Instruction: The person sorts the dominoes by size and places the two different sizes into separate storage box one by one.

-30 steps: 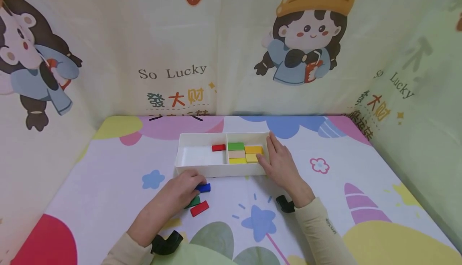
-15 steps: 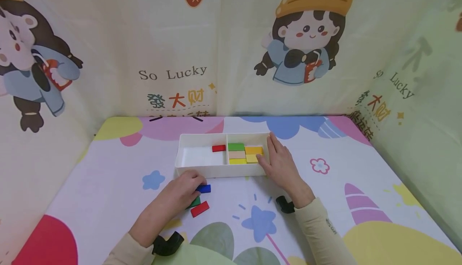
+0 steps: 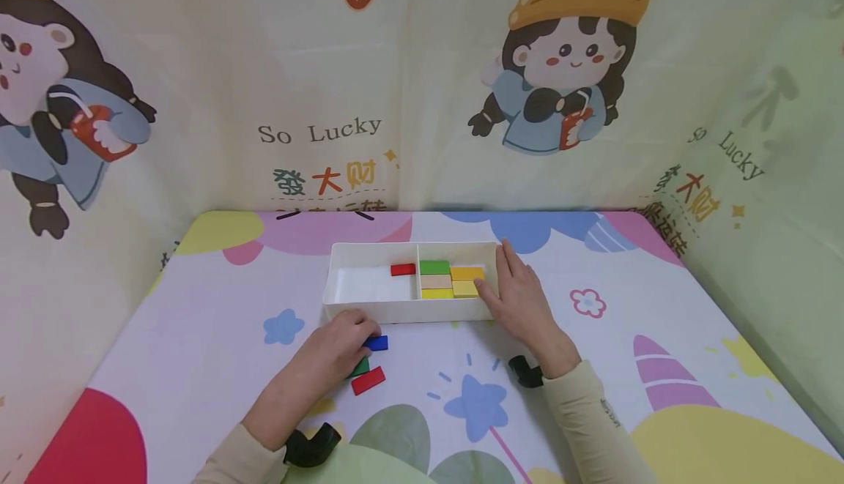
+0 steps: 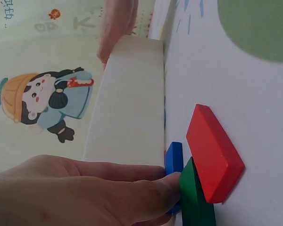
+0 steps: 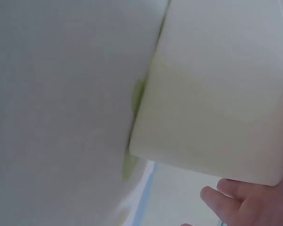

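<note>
My left hand (image 3: 338,346) pinches a blue block (image 3: 378,343) on the table, just in front of a white two-compartment box (image 3: 409,313). In the left wrist view, thumb and fingers close on both sides of the blue block (image 4: 176,153). Beside it lie a green block (image 4: 196,197), partly behind the hand in the head view, and a red block (image 4: 214,153). My right hand (image 3: 524,307) holds the right end of the box, its thumb over the rim and its fingers along the outer wall. In the right wrist view the fingers (image 5: 224,202) extend past the box end.
In the box's left compartment lies one red block (image 3: 403,269) against the divider (image 3: 418,272). The right compartment holds several blocks, among them a green block (image 3: 434,267) and a yellow block (image 3: 437,294). A patterned cloth (image 3: 567,425) covers the table; printed curtains surround it.
Both hands, the box and the blocks keep their places. The head view has shifted slightly.
</note>
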Available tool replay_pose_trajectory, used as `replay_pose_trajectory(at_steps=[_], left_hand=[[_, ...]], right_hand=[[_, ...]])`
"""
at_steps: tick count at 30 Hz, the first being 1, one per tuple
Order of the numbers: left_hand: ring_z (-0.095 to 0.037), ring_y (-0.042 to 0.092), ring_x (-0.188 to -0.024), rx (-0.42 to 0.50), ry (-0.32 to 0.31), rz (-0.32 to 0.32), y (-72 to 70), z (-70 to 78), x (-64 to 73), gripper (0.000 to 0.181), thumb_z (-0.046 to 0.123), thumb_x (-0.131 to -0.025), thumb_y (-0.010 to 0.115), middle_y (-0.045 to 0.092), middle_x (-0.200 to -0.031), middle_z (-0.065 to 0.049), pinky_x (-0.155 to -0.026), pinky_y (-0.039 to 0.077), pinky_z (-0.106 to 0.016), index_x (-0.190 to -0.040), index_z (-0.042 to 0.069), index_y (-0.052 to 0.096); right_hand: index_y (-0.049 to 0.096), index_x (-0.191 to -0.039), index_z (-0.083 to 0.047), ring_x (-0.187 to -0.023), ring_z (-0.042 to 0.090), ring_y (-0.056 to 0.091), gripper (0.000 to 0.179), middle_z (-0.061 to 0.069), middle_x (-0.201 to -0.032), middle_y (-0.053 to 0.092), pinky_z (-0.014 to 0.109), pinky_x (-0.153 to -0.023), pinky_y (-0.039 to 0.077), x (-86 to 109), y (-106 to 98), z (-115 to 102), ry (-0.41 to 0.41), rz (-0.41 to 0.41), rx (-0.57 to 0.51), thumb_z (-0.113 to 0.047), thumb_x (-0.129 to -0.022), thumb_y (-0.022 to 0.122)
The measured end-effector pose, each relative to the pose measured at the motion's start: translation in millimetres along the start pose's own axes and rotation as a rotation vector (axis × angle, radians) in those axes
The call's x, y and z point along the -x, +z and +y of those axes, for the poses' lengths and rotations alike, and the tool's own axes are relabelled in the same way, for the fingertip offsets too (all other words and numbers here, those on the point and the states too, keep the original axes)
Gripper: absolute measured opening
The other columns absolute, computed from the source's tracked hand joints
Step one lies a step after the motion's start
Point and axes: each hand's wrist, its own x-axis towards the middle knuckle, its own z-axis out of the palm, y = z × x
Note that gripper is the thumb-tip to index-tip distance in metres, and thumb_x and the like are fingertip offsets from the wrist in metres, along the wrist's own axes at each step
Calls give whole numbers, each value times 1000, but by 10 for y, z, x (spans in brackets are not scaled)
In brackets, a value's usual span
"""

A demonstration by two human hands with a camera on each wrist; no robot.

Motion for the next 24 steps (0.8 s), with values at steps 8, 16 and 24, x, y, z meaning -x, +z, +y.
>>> replay_pose_trajectory(at_steps=[8,16,24], left_hand=[[-19,58,-99,-17,11,9,-9,4,2,29,10,-80,81,63,-104,-6,-83,60,-33,-108,10,69],[-16,58,-98,10,7,3,-43,16,5,31,10,-80,81,63,-104,-5,-83,60,-32,-109,11,70],[-17,58,-101,58,6,12,-121,29,-1,32,13,-81,80,64,-111,-5,-84,60,-33,-111,11,71]], right_hand=[[16,-154,8,-148,42,27,78,23,-165,12,58,-119,26,-11,22,10,2,13,-12,-39,-100,46],[17,-154,8,-148,41,26,78,22,-165,13,59,-119,24,-12,43,4,8,20,0,-40,-100,47],[15,-155,7,-149,40,24,79,22,-165,12,59,-120,23,-8,57,13,16,15,17,-41,-101,46]])
